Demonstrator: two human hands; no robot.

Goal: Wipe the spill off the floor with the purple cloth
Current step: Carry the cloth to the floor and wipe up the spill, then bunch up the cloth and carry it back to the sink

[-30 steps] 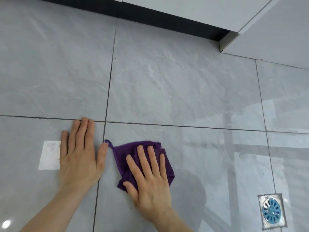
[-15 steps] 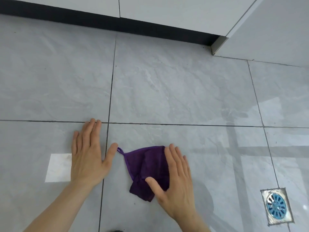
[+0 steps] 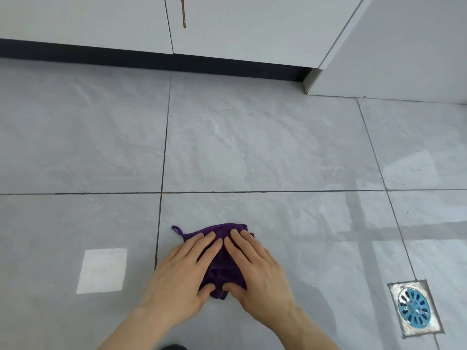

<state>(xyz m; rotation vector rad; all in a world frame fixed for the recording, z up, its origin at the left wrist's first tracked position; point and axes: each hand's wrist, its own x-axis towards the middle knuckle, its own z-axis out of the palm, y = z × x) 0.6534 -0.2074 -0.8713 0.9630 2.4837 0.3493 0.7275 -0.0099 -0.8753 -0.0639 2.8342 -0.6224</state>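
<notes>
The purple cloth (image 3: 222, 271) lies bunched on the grey tiled floor (image 3: 252, 147), its small hanging loop sticking out at the upper left. My left hand (image 3: 184, 276) presses flat on the cloth's left side, fingers spread and pointing up and right. My right hand (image 3: 255, 274) presses flat on its right side, fingertips nearly meeting those of the left hand. Both thumbs rest at the cloth's near edge. No spill is visible on the tiles around the cloth.
White cabinet fronts (image 3: 101, 21) over a dark plinth (image 3: 151, 60) run along the far side, with a brown drip (image 3: 183, 11) down one door. A blue floor drain (image 3: 414, 308) sits at the right. A bright square reflection (image 3: 102, 270) lies to the left.
My left hand has come off the bare tile and onto the cloth beside my right hand. The view has tilted up, showing more of the cabinets.
</notes>
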